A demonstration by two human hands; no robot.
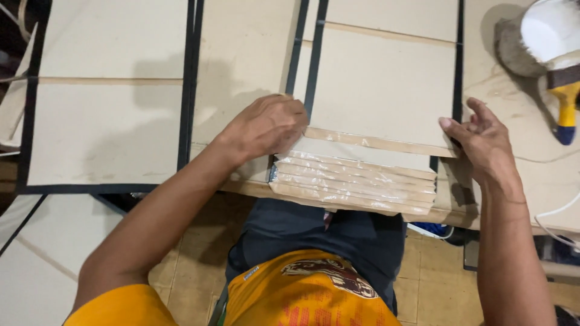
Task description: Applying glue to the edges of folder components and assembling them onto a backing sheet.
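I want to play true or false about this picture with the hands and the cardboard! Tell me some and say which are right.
1. The left hand rests on the left end of the staggered stack of cardboard sheets. True.
2. The right hand holds the brush. False: the yellow-handled brush lies untouched on the white pot; the right hand touches the stack's right edge.
3. The sheets' front edges look shiny and wet. True.
4. The person wears a green shirt. False: the shirt is orange.
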